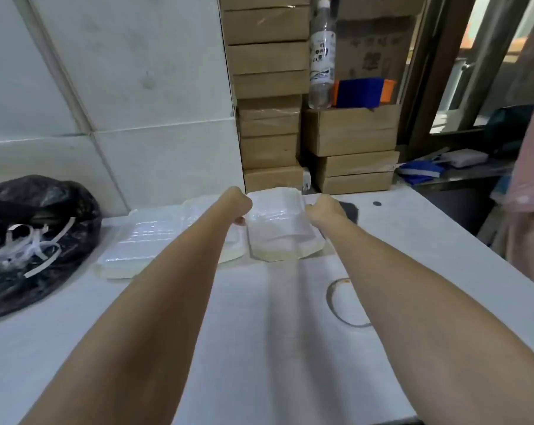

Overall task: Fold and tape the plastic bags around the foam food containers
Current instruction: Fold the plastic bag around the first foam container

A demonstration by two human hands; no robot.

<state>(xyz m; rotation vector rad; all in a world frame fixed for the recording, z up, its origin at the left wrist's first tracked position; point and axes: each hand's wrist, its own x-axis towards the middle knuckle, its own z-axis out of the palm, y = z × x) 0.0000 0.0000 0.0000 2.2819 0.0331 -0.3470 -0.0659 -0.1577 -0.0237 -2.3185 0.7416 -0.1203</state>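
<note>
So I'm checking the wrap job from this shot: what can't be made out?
- Head view: fingers of the left hand and right hand curl out of sight around the wrapped container.
- Tape on it: too blurred to tell.
- Tape roll: right forearm covers part.
- Bottle label: too small to read.

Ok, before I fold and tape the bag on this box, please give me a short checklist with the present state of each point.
1. Both hands on the box: left hand and right hand touch the sides of the bagged box: ok.
2. Box flat on the table: ok.
3. Tape roll nearby: beside the right forearm: ok.
4. Finished box apart: it lies close on the left, perhaps touching: cannot tell.
5. Bag smooth over the box: cannot tell, blurred.
6. Grip of the fingers: hidden: cannot tell.
</note>
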